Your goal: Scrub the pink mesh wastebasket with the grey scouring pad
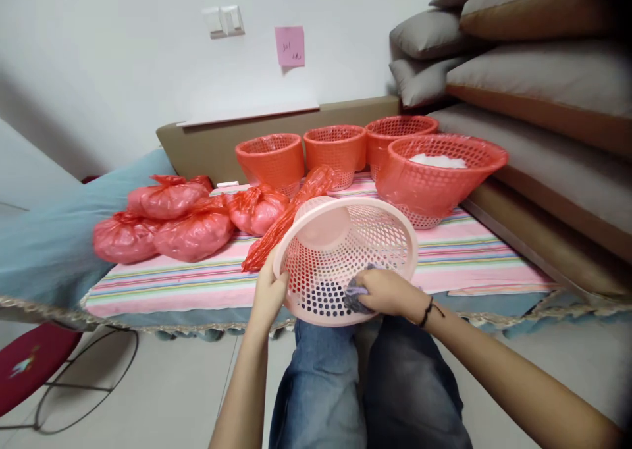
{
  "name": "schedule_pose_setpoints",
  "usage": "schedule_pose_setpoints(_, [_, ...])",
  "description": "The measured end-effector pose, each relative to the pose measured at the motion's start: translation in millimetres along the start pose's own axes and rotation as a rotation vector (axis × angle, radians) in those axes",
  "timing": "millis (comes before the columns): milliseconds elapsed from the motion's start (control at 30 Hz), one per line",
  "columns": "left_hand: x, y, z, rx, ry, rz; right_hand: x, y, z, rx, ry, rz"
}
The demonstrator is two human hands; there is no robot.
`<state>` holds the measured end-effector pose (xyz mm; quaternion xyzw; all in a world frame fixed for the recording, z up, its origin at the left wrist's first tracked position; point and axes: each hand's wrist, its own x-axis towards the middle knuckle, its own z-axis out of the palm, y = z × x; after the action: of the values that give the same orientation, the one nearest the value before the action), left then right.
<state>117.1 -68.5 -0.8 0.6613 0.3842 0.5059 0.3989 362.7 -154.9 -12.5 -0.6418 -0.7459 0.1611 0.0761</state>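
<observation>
A pale pink perforated plastic basket [316, 235] is tilted on my lap with its opening toward me. My left hand [269, 294] grips its left rim, fingers closed round the edge. My right hand [388, 292] is inside the basket's lower right side, shut on a small grey-purple cloth [353, 296] pressed against the wall. A black band sits on my right wrist. A long red plastic bag [291, 215] lies just behind the basket on the striped cover.
Three red baskets [271, 159] stand in a row at the back, and a wider red basket [439, 179] holding something white is at right. Several tied red bags [170, 228] lie at left. Sofa cushions [533, 74] are stacked right; a red stool [34, 363] stands lower left.
</observation>
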Motion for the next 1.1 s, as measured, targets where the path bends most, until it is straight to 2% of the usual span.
schedule_pose_setpoints(100, [-3, 6, -4, 0.033, 0.022, 0.014, 36, 7, -23, 0.299, 0.078, -0.038])
schedule_pose_setpoints(200, [-18, 0, 0, 0.008, 0.083, -0.012, 78, 9, -39, 0.552, 0.295, -0.06])
schedule_pose_setpoints(267, [-32, -7, 7, -0.028, 0.124, -0.035, 101, 6, -39, 0.567, 0.429, -0.074])
schedule_pose_setpoints(333, [-43, -14, 13, -0.054, 0.153, -0.062, 119, -2, -27, 0.479, 0.494, -0.13])
schedule_pose_setpoints(433, [-51, -24, 19, -0.087, 0.18, -0.102, 135, -13, 11, 0.352, 0.408, -0.223])
schedule_pose_setpoints(533, [-52, -32, 17, -0.13, 0.183, -0.13, 144, -17, 52, 0.321, 0.278, -0.228])
schedule_pose_setpoints(600, [-50, -35, 14, -0.158, 0.182, -0.154, 149, -13, 68, 0.308, 0.225, -0.227])
schedule_pose_setpoints(667, [-49, -37, 11, -0.178, 0.179, -0.17, 153, -8, 73, 0.3, 0.202, -0.235])
schedule_pose_setpoints(800, [-47, -39, 10, -0.17, 0.155, -0.152, 157, -2, 68, 0.315, 0.177, -0.231])
schedule_pose_setpoints(1100, [-50, -38, 15, -0.173, 0.18, -0.133, 143, -18, 64, 0.393, 0.123, -0.144])
